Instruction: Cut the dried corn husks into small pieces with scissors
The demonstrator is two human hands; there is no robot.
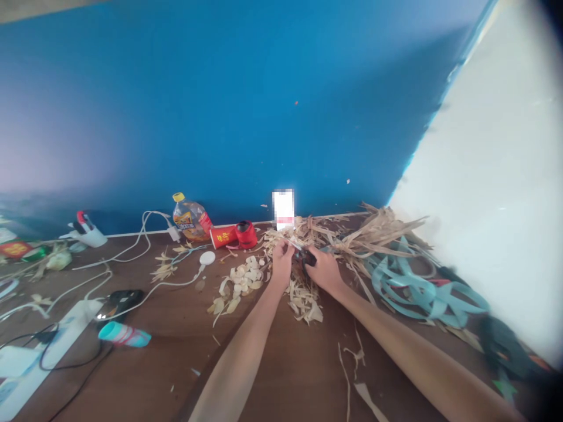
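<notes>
Scrap pile (241, 278) is lying left of left hand (282, 258); plant bundle (378, 231) and ribbon coils (411, 281) are sitting right of right hand (324, 268). Bottle (191, 221) is resting before wall (264, 117), left of cup (224, 235). Power strip (65, 341) is lying far left on table (167, 381).

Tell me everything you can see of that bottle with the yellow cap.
The bottle looks like clear plastic, with its yellow cap on and a printed label showing yellow, dark and red. It sits on the brown surface near the blue wall, top leaning left in view, beside a red cup; whether they touch is unclear.
</notes>
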